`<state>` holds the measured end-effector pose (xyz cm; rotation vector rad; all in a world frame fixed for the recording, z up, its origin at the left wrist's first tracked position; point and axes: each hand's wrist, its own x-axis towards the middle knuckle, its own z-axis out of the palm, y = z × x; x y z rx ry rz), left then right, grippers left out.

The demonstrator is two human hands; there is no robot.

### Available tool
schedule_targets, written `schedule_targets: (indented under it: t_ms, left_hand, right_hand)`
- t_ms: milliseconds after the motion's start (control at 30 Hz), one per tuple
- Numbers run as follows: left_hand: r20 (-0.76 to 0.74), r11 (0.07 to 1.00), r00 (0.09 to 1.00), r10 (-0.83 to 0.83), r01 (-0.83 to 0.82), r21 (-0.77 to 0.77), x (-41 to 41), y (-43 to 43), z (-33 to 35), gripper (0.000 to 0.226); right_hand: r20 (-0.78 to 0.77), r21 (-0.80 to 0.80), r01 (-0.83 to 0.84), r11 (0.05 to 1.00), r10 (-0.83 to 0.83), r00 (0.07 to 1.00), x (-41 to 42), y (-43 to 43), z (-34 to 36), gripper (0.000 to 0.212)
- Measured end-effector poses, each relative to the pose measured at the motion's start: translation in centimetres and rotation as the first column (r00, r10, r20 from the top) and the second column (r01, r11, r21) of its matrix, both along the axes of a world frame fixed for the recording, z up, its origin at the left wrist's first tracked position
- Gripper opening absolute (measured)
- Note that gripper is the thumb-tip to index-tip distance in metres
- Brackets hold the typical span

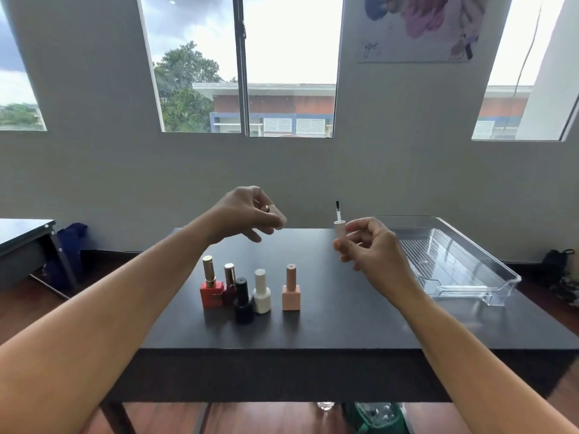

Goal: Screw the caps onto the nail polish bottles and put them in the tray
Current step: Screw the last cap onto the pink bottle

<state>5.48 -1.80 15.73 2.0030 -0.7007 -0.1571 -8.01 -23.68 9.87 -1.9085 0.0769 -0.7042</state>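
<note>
Both hands were raised above the dark tabletop point(329, 324). The right hand point(372, 245) held a white cap point(339, 234) upside down, its fingers point(344, 245) closed around the cap body, so that the thin brush stem point(337, 211) pointed straight up with its dark bristles at the top. The left hand point(244, 214) hung in the air to the left of it, fingers curled inward with the tips drawn close together; something small and gold-coloured showed between them, though what it was could not be told, nor whether the fingers were pinching it.

Five nail polish bottles stood upright in a loose row on the tabletop below the hands, all with caps on: a red bottle point(211, 291) with a gold cap at the far left, a dark red bottle point(230, 286) touching it, a black bottle point(242, 302) slightly nearer the camera, a white bottle point(261, 292) just beside that, and a peach bottle point(291, 289) standing a little apart to the right. The clear plastic tray point(488, 277) lay on the right part of the tabletop, well apart from the bottles, with no bottle in it.
</note>
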Motion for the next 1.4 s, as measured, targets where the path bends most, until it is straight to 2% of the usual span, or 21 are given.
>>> schedule_targets:
  t_ms: [167,300,533,900,1033,1267,1400]
  left_hand:
    - [-0.014,0.987,0.995,-0.098,0.095,-0.126,-3.5,1.2,0.0,0.033]
    - [0.033,0.981,0.997,-0.073,0.078,-0.179,-5.9,1.8,-1.0,0.028]
    - [0.117,0.984,0.991,0.07,-0.049,-0.173,-7.8,2.7,-2.7,0.023]
    - [0.229,0.991,0.968,0.104,-0.08,-0.111,-8.5,3.2,-2.5,0.022]
    - [0.304,0.99,0.943,0.136,-0.119,-0.075,-8.3,3.0,-2.6,0.029]
    - [0.32,0.99,0.937,0.136,-0.116,-0.081,-7.9,2.8,-2.9,0.026]
    - [0.347,0.991,0.929,0.132,-0.119,-0.06,-7.6,2.7,-3.1,0.031]
  right_hand:
    - [0.058,0.014,-0.022,1.0,0.021,0.998,-1.0,2.0,1.5,0.019]
    - [0.108,0.001,-0.033,0.999,0.032,0.994,-2.2,3.5,2.7,0.007]
    - [0.133,-0.112,0.007,0.994,0.008,0.991,-3.7,5.0,3.8,0.007]
    - [0.092,-0.192,0.017,0.981,0.001,0.996,-3.8,5.1,3.6,0.009]
    - [0.099,-0.249,0.043,0.967,-0.018,0.995,-3.7,4.9,3.5,0.007]
    - [0.116,-0.303,0.068,0.951,-0.034,0.993,-3.8,4.8,3.5,0.008]
    - [0.123,-0.317,0.079,0.945,-0.042,0.991,-3.8,4.8,3.7,0.008]
